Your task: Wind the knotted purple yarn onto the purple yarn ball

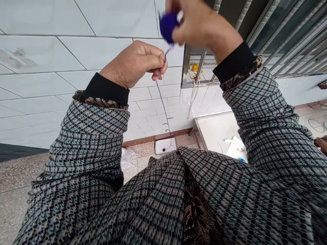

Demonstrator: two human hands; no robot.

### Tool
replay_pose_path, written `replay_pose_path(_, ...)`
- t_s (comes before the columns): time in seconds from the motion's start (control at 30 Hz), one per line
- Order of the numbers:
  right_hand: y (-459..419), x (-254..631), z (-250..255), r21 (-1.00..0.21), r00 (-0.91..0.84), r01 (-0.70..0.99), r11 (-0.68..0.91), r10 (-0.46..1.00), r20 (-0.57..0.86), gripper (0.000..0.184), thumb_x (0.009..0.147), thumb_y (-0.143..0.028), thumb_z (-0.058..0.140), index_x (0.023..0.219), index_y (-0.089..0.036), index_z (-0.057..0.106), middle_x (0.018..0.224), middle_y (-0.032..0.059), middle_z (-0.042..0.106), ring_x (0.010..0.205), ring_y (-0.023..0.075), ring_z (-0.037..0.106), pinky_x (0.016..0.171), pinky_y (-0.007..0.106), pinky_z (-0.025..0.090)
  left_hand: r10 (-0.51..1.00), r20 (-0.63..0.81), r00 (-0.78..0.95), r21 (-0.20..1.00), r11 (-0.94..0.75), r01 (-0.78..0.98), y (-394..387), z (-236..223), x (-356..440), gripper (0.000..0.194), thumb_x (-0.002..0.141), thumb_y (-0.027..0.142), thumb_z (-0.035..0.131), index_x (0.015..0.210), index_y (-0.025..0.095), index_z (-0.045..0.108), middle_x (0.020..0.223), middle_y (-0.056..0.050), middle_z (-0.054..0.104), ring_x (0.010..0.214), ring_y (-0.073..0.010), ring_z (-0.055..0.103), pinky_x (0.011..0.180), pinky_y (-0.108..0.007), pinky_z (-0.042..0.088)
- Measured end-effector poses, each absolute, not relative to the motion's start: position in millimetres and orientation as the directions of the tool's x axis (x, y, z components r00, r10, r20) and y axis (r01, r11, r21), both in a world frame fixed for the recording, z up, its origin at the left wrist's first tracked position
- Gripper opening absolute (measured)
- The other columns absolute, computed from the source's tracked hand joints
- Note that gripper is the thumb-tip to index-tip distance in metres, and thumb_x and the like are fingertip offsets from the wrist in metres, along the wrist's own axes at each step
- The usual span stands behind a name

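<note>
Nearest, a checked jacket with black cuffs spreads below the purple yarn ball, the reference for all places given here. The left hand lies below and left of the ball; its thumb and forefinger are pinched together on the yarn strand, the other fingers curled. The right hand, slightly blurred, is at the ball's right side, its thumb and fingers gripping the ball. The strand leaves the ball's underside, passes through the left hand and hangs downward; short lengths project from its lower part. Farther off, below and right of the ball, stands a low white table bearing white paper with small bits on it. On the floor, well below the ball, is a white rectangular piece with a small dark purple spot; whether the strand touches it cannot be told. Below and left of the ball lies a clear plastic bag. Behind the ball rises a tiled wall; to its right is a window with metal bars, white cords hanging from it.
</note>
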State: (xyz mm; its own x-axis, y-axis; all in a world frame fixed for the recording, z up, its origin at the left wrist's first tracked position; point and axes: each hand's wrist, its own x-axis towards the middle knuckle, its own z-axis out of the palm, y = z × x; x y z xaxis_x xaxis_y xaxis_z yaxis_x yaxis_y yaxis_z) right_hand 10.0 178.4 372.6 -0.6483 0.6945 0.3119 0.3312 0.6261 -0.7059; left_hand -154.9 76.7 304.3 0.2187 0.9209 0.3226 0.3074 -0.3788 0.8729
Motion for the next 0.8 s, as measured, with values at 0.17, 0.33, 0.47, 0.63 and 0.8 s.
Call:
replay_pose_path(0.17, 190, 42, 353, -0.771, -0.895, 0.445, 0.455, 0.242, -0.374, 0.027, 0.073, 0.004, 0.079, 0.094, -0.007, 0.065, 0.072, -0.0084, 0.063, 0.056, -0.0015, 0.061, 0.049, 0.0, 0.041, 0.926, 0.269, 0.267, 0.952, -0.298, 0.075, 89, 281, -173, 0.036, 0.089, -0.006, 0.049, 0.059, 0.012, 0.057, 0.056, 0.0, 0.049, 0.05, -0.008, 0.049, 0.08, -0.04, 0.058)
replay_pose_path(0.33, 189, 51, 339, -0.947, -0.894, -0.309, 0.086, 0.314, 0.32, 0.053, 0.073, -0.032, 0.081, 0.115, -0.014, 0.053, 0.092, 0.0028, 0.076, 0.067, 0.0112, 0.071, 0.057, 0.019, 0.06, 0.955, 0.161, 0.248, 0.934, -0.067, -0.35, 93, 210, -181, 0.029, 0.099, 0.029, 0.064, 0.073, 0.016, 0.062, 0.055, 0.004, 0.043, 0.047, -0.0097, 0.047, 0.068, -0.035, 0.061)
replay_pose_path(0.47, 189, 50, 351, -0.866, -0.741, -0.499, -0.012, 0.525, 0.419, 0.05, 0.085, -0.031, 0.063, 0.128, -0.012, 0.048, 0.087, 0.0001, 0.071, 0.062, 0.0062, 0.063, 0.061, 0.017, 0.062, 0.993, 0.058, 0.106, 0.88, 0.0, -0.474, 85, 133, -188, 0.034, 0.08, 0.036, 0.086, 0.069, 0.016, 0.061, 0.055, 0.005, 0.042, 0.05, -0.0088, 0.047, 0.069, -0.033, 0.062)
replay_pose_path(0.63, 179, 47, 371, -0.869, -0.565, -0.495, 0.017, 0.754, 0.336, 0.024, 0.101, -0.027, 0.041, 0.115, -0.01, 0.051, 0.082, 0.0028, 0.064, 0.058, 0.0058, 0.057, 0.057, 0.016, 0.06, 0.989, 0.06, -0.135, 0.914, -0.109, -0.392, 79, 78, -205, 0.044, 0.061, 0.041, 0.093, 0.06, 0.017, 0.057, 0.062, 0.002, 0.052, 0.062, -0.0098, 0.053, 0.087, -0.036, 0.061)
replay_pose_path(0.8, 178, 39, 364, -0.986, -0.64, -0.156, 0.051, 0.755, 0.141, 0.007, 0.091, -0.008, 0.045, 0.092, -0.014, 0.048, 0.072, 0.0012, 0.06, 0.058, 0.0078, 0.058, 0.057, 0.018, 0.058, 0.98, 0.079, -0.182, 0.997, -0.082, -0.009, 76, 78, -224, 0.037, 0.064, 0.051, 0.088, 0.079, 0.02, 0.075, 0.084, -0.008, 0.076, 0.092, -0.0257, 0.069, 0.107, -0.048, 0.052)
